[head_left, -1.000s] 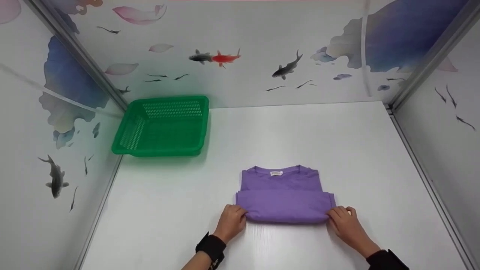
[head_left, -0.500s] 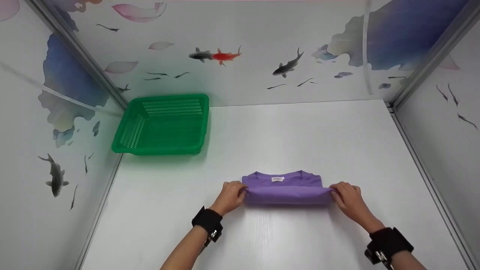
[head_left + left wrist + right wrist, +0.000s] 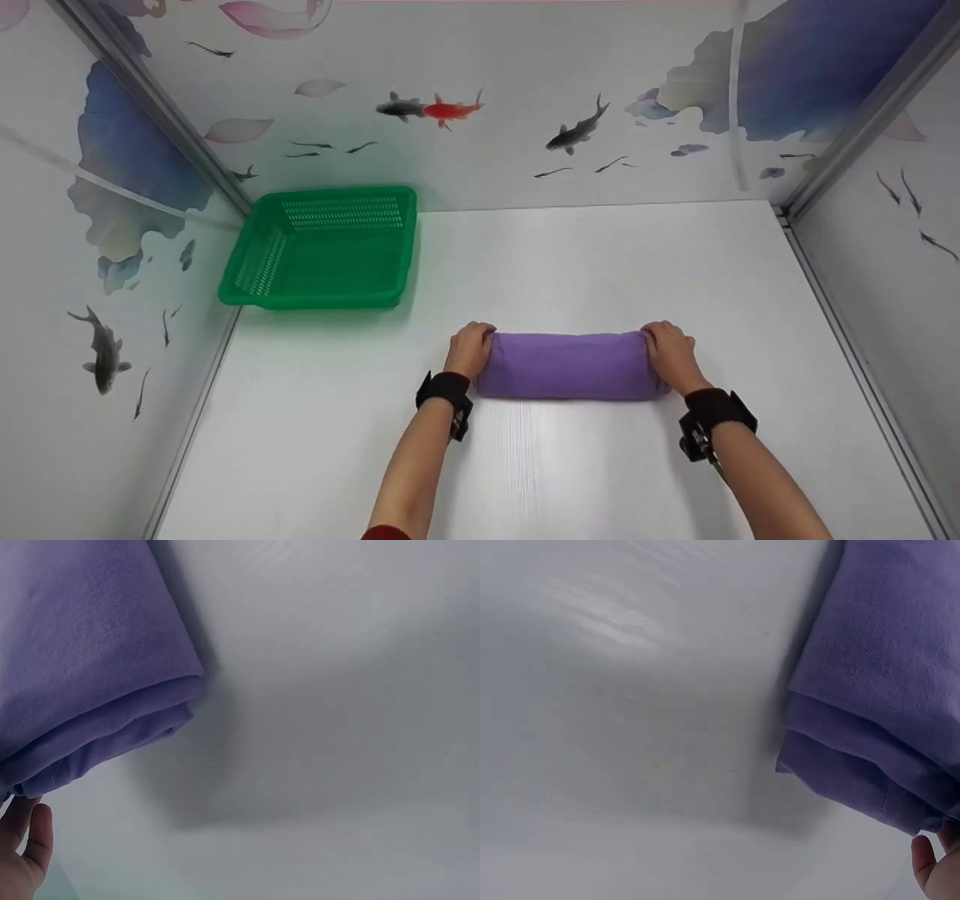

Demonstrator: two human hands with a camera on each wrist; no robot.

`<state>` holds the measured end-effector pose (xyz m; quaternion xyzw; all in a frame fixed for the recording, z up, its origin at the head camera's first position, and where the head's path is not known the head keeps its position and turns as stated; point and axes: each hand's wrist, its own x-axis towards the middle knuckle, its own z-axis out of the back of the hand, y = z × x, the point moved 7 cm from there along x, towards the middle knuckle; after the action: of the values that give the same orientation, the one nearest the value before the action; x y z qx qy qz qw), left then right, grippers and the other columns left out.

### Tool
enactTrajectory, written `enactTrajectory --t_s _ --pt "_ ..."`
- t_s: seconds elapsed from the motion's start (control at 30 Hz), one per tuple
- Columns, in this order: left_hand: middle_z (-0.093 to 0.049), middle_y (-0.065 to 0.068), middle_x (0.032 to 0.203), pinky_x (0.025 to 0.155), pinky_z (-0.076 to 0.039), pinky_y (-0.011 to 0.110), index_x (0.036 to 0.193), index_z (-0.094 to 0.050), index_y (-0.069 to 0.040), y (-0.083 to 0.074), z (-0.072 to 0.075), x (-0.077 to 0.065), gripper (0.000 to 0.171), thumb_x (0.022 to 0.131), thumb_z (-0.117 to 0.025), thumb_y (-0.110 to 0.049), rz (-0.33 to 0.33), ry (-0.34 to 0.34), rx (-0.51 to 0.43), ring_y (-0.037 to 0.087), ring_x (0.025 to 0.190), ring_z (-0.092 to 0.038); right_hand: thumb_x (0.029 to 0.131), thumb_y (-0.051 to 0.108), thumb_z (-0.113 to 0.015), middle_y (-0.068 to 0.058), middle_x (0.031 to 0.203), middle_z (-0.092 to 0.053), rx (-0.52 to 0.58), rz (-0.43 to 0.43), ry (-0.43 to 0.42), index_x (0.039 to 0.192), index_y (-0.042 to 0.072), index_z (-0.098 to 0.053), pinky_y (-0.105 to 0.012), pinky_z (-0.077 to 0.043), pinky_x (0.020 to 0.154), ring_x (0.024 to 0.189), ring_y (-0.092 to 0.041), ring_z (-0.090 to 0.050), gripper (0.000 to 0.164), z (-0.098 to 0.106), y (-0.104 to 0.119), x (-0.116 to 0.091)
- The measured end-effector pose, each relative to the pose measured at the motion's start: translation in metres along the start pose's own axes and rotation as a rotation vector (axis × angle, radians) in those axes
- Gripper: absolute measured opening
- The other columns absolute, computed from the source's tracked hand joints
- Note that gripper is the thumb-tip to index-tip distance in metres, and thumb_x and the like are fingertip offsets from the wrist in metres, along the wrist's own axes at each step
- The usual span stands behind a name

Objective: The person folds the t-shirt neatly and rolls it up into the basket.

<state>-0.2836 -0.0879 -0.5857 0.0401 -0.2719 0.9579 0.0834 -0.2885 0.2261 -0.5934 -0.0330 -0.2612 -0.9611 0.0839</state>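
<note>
A purple shirt [image 3: 570, 366] lies on the white table, folded into a narrow bundle whose neckline and label are out of sight. At its far left corner my left hand [image 3: 470, 350] grips the cloth. The opposite far corner is held by my right hand [image 3: 672, 356]. Stacked layers of the shirt [image 3: 97, 637] show along its end in the left wrist view, with my left hand [image 3: 24, 849] at the edge. The right wrist view has similar layers of the shirt [image 3: 885, 660] and part of my right hand [image 3: 939, 862]; most fingers are hidden there.
A green plastic basket [image 3: 322, 270] with slotted sides stands at the table's back left, with nothing visible inside. White walls [image 3: 495, 45] painted with fish and petals enclose the white table [image 3: 600, 262] at the back and both sides.
Both hands have moved away from me, rolling the shirt's near part forward over the collar. The neckline and label, visible earlier, are now covered, and the bundle is narrower.
</note>
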Motion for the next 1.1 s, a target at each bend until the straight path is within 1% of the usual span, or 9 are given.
enactTrajectory --t_s 0.17,0.27,0.43,0.53,0.6,0.7,0.87,0.97,1.1 --pt "-0.060 0.014 0.093 0.074 -0.047 0.043 0.102 -0.065 -0.003 0.000 -0.008 0.003 0.021 0.089 -0.055 -0.017 0.075 -0.017 0.014 0.030 0.088 -0.058 0.091 0.009 -0.047 -0.024 0.093 -0.056 -0.061 -0.059 0.036 0.098 -0.006 -0.057 -0.059 -0.037 0.071 0.088 -0.044 -0.051 0.019 -0.006 -0.001 0.010" --pt "-0.058 0.014 0.098 0.075 -0.046 0.044 0.106 -0.063 -0.004 0.001 -0.015 0.002 0.025 0.090 -0.054 -0.020 0.135 0.001 0.051 0.031 0.091 -0.057 0.092 0.008 -0.045 -0.027 0.098 -0.055 -0.075 -0.110 0.081 0.101 -0.007 -0.057 -0.061 -0.037 0.073 0.092 -0.046 -0.050 0.021 -0.009 -0.002 0.013" --pt "-0.053 0.017 0.112 0.078 -0.045 0.047 0.116 -0.058 -0.005 0.005 -0.028 0.000 0.031 0.092 -0.049 -0.023 0.247 0.055 0.074 0.033 0.101 -0.052 0.095 0.010 -0.036 -0.031 0.115 -0.049 -0.073 -0.208 0.210 0.116 -0.008 -0.051 -0.064 -0.036 0.079 0.104 -0.050 -0.044 0.031 -0.019 -0.006 0.012" --pt "-0.047 0.018 0.123 0.079 -0.044 0.050 0.122 -0.054 -0.006 0.006 -0.032 -0.001 0.035 0.093 -0.046 -0.024 0.285 0.068 0.058 0.036 0.107 -0.048 0.096 0.012 -0.031 -0.032 0.125 -0.041 -0.042 -0.240 0.271 0.125 -0.007 -0.044 -0.065 -0.033 0.083 0.111 -0.051 -0.038 0.037 -0.024 -0.008 0.009" --pt "-0.041 0.020 0.129 0.079 -0.043 0.051 0.126 -0.050 -0.007 0.007 -0.032 -0.003 0.038 0.093 -0.047 -0.025 0.291 0.069 0.025 0.037 0.110 -0.045 0.097 0.014 -0.030 -0.033 0.130 -0.035 -0.009 -0.251 0.285 0.130 -0.006 -0.039 -0.067 -0.031 0.085 0.115 -0.053 -0.034 0.040 -0.024 -0.009 0.007" --pt "-0.033 0.022 0.135 0.080 -0.042 0.053 0.131 -0.044 -0.006 0.007 -0.028 -0.009 0.044 0.092 -0.049 -0.025 0.271 0.057 -0.041 0.039 0.112 -0.042 0.096 0.016 -0.030 -0.034 0.135 -0.026 0.067 -0.268 0.275 0.134 -0.006 -0.031 -0.068 -0.027 0.088 0.119 -0.054 -0.025 0.044 -0.022 -0.012 0.002" --pt "-0.031 0.023 0.135 0.081 -0.040 0.056 0.133 -0.040 -0.004 0.004 -0.022 -0.021 0.051 0.089 -0.054 -0.026 0.213 0.019 -0.137 0.040 0.114 -0.040 0.094 0.019 -0.037 -0.037 0.135 -0.021 0.189 -0.319 0.156 0.136 -0.010 -0.022 -0.064 -0.023 0.093 0.121 -0.054 -0.020 0.053 -0.016 -0.016 -0.018" --pt "-0.035 0.022 0.131 0.079 -0.041 0.055 0.134 -0.038 -0.004 0.007 -0.022 -0.031 0.059 0.086 -0.060 -0.030 0.247 -0.014 -0.161 0.040 0.112 -0.041 0.092 0.024 -0.045 -0.040 0.131 -0.024 0.222 -0.359 0.106 0.134 -0.014 -0.020 -0.060 -0.021 0.097 0.120 -0.053 -0.022 0.062 -0.016 -0.018 -0.032" --pt "-0.040 0.024 0.118 0.075 -0.045 0.051 0.132 -0.036 0.001 0.011 -0.024 -0.042 0.072 0.079 -0.068 -0.034 0.337 -0.072 -0.167 0.041 0.102 -0.046 0.087 0.035 -0.053 -0.042 0.126 -0.029 0.224 -0.428 0.116 0.131 -0.019 -0.020 -0.055 -0.022 0.098 0.116 -0.053 -0.027 0.077 -0.020 -0.023 -0.045"
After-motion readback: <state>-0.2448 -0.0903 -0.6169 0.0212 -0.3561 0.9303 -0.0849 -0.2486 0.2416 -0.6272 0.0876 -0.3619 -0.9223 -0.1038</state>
